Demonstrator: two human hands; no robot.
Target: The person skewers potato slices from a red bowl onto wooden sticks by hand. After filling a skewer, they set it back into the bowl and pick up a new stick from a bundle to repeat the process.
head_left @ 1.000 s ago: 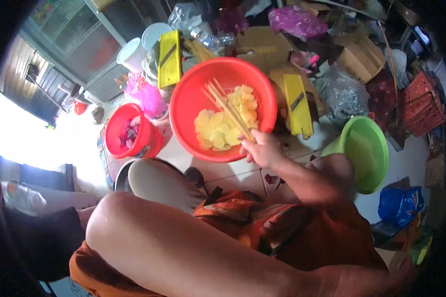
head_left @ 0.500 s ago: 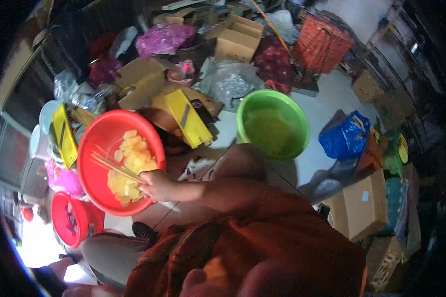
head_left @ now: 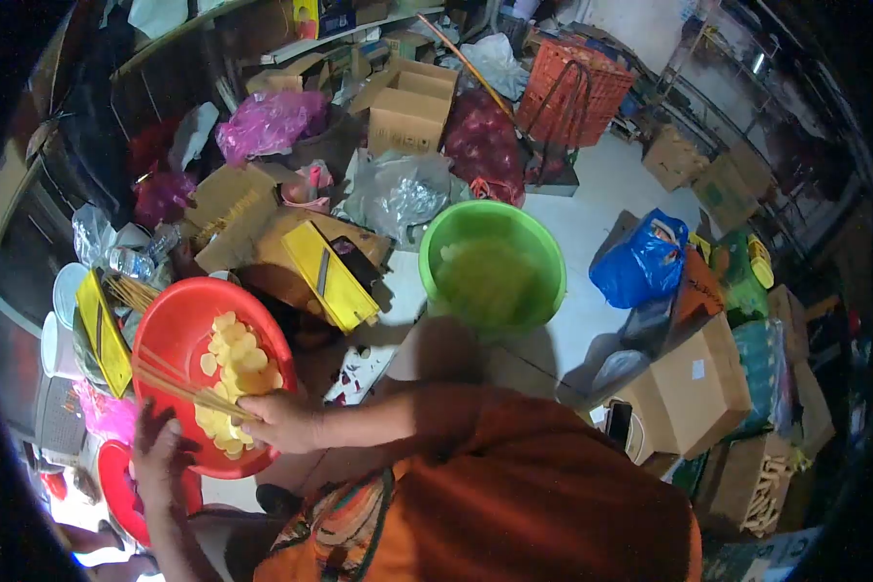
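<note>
My right hand [head_left: 279,421] is closed around a bundle of thin bamboo skewers [head_left: 199,394], their tips pointing left across the red basin [head_left: 157,330]. Pale yellow round slices [head_left: 235,354], probably potato, are heaped inside that basin under the skewers. My left hand [head_left: 163,451] is up by the basin's lower left rim, in shadow, fingers apart and nothing seen in it. More skewers [head_left: 133,293] lie just behind the rim. Two yellow slicers flank the basin: one slicer [head_left: 105,335] on the left, another slicer [head_left: 325,276] on the right.
A green tub [head_left: 495,267] of cloudy liquid stands ahead. A smaller red bucket [head_left: 121,495] is at lower left. Cardboard boxes [head_left: 412,107], a red crate [head_left: 577,92] and a blue bag [head_left: 642,262] surround the floor. A phone [head_left: 618,422] lies at right.
My left hand has risen into view beside the red basin. My right hand still grips the skewers over the slices. The camera view has shifted, so the surroundings sit further left.
</note>
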